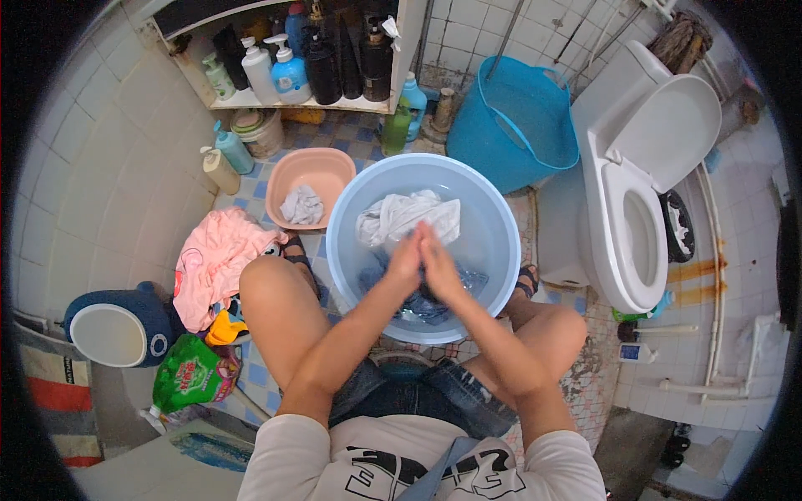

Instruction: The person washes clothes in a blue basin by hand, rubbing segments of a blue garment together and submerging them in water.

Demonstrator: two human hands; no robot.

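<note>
A large light blue basin [341, 250] holds water between my knees. My left hand [406, 257] and my right hand [437, 265] are pressed against each other over its middle, fingers closed and pointing away from me. Whatever lies between the palms, if anything, is hidden. A wet white cloth [409, 215] lies bunched in the water just beyond the fingertips, at or touching them. Dark blue clothing [422, 309] sits submerged beneath my wrists, partly covered by my forearms.
A pink basin [288, 167] with a crumpled white cloth [302, 205] stands at the far left. Left of my knee lies a pink garment [217, 259], near a green detergent bag [188, 376]. A blue tub [476, 125] and a toilet [614, 250] stand on the right.
</note>
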